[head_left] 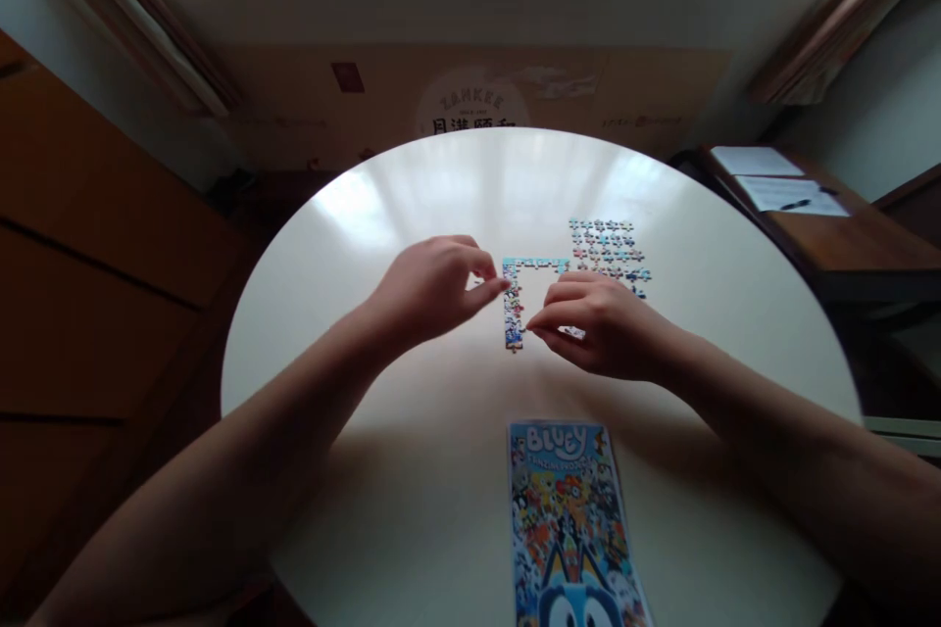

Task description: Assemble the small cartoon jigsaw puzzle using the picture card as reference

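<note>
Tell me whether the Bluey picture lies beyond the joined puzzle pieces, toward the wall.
No, the Bluey picture lies on the near side of the joined puzzle pieces.

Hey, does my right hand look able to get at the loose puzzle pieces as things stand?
Likely yes: the loose puzzle pieces lie just beyond the right hand, with nothing visible blocking, though whether it holds something is unclear.

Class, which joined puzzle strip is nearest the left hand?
The left strip, beside the left hand and running toward the Bluey sheet; the top strip runs crosswise, farther off.
</note>
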Motion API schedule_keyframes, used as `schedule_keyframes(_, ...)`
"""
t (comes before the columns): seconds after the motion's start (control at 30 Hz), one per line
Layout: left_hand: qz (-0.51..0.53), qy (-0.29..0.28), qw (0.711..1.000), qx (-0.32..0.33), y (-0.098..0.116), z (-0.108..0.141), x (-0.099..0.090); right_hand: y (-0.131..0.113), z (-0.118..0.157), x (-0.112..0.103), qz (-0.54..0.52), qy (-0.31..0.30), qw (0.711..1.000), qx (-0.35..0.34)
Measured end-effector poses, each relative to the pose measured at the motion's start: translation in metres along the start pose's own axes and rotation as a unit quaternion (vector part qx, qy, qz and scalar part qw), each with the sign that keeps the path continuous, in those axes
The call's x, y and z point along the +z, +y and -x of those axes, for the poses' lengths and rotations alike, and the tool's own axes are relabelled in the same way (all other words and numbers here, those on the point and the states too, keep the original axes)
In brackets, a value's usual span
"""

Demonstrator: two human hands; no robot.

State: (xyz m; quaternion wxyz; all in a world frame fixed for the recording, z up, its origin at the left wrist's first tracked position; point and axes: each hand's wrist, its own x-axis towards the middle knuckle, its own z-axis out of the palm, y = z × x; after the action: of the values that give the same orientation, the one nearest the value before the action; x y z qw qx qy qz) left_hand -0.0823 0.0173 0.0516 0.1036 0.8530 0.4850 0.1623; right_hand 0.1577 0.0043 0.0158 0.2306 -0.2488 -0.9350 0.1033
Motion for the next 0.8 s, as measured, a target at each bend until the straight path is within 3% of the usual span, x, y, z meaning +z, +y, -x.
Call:
schedule_keyframes(0.13,-0.045,0.14,0.987,-0.067,-0.02,-0.004,-0.016,0.001,0.0,-0.01,0.005,0.046,0.999,0.026)
schedule_keyframes(0.27,-0.069,0.176,0.977,-0.1,-0.039,-0.007,-0.018,0.002,0.0,-0.012,0.004,0.065,0.997,0.047)
schedule_keyframes(0.47,-0.062,0.123,0.981,-0.135,-0.057,-0.01,-0.011,0.002,0.002,-0.016,-0.009,0.07,0.995,0.072)
schedule_keyframes(0.67,-0.004,0.012,0.998,-0.068,-0.065,-0.011,0.003,-0.002,0.003,-0.023,-0.027,0.058,0.994,0.083)
schedule_keyframes(0.8,-0.009,-0.034,0.997,-0.062,-0.068,-0.008,0.001,-0.004,0.002,-0.024,-0.03,0.039,0.995,0.083)
